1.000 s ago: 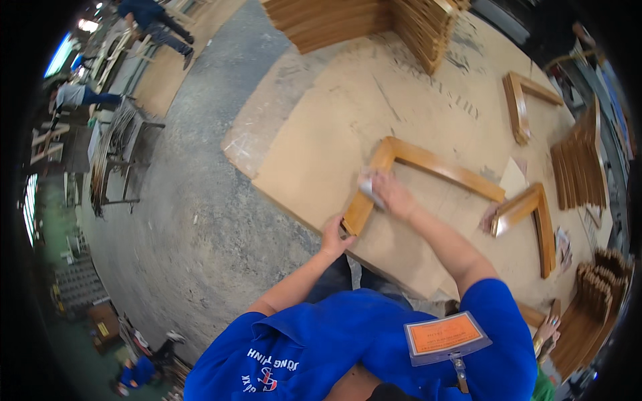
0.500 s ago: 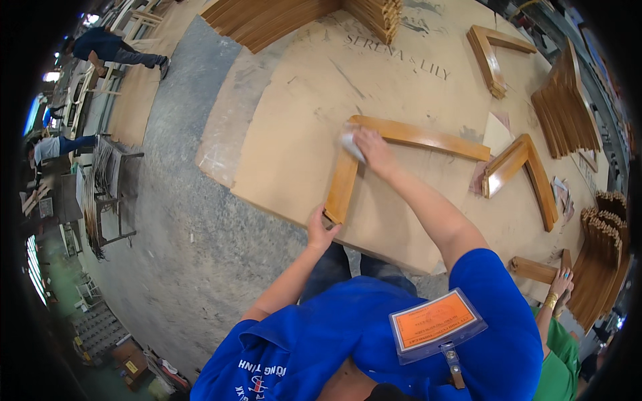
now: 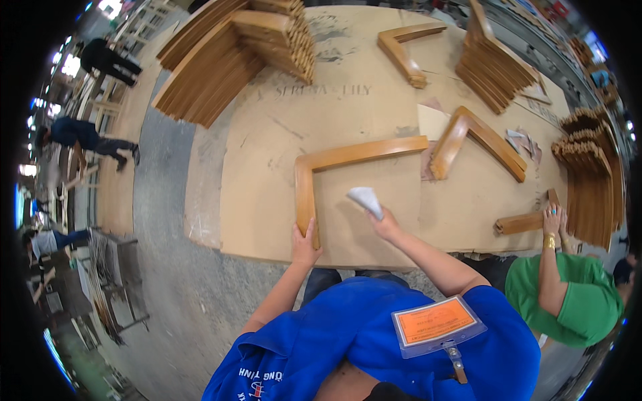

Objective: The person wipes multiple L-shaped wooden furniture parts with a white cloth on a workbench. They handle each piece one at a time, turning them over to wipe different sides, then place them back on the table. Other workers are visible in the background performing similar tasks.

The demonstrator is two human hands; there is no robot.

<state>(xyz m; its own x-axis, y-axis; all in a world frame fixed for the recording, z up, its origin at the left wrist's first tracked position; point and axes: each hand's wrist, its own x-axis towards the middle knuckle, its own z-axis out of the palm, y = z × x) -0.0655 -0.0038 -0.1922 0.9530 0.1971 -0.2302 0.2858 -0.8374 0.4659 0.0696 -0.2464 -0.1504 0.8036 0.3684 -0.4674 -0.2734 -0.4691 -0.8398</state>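
Honey-brown wooden corner piece (image 3: 361, 152) and a pale folded pad (image 3: 364, 198), apart from each other.
The corner piece lies on the tan table (image 3: 267, 194) in an L, its joint at the far left; one smooth, slightly shiny arm runs right, slanting a little farther away, and the other comes toward the near edge, its end partly covered. The pad, whitish-grey, is held slantwise inside the angle, broad end far left, narrowing near right.

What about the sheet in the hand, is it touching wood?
No, the right hand holds the pale sheet apart from the nearest wooden piece.
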